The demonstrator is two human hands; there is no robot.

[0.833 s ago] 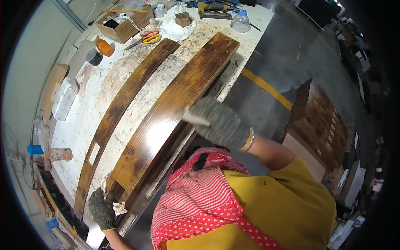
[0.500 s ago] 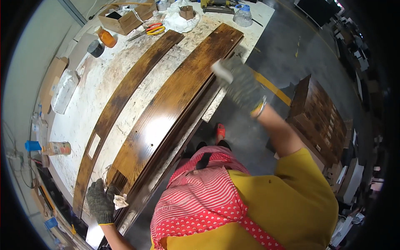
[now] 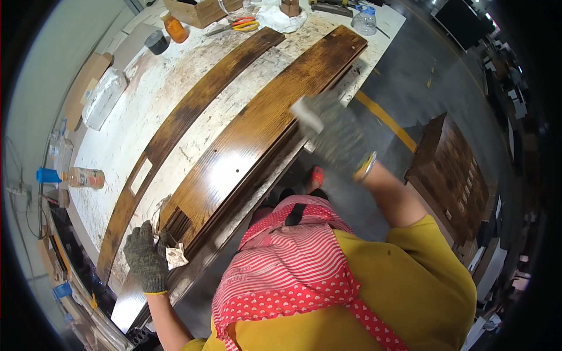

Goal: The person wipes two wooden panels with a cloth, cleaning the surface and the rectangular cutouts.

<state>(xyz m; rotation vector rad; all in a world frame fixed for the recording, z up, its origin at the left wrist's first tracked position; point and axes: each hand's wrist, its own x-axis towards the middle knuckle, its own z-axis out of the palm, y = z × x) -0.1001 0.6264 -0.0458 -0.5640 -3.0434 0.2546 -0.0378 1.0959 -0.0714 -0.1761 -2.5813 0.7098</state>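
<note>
A brown-stained wooden board with a glossy grain lies on top of a stack along the table's near edge. My right hand, in a grey knit glove and blurred by motion, is over the board's right edge. Its fingers close on a folded white pad, whose exact kind is unclear. At the stack's near-left end is my left hand, in a dark green-grey glove. A crumpled white cloth sticks out beside its thumb. To the left lies a narrower curved board with a rectangular cutout.
The stained white table holds orange-handled pliers, an amber bottle, a dark round container, a clear plastic package and a bottle at the left. A wooden cabinet stands on the floor at right.
The table and boards have shifted up and right in the picture as the view moved. My right hand with the white pad is slightly further back along the board toward me; my left hand stays at the board's end.
</note>
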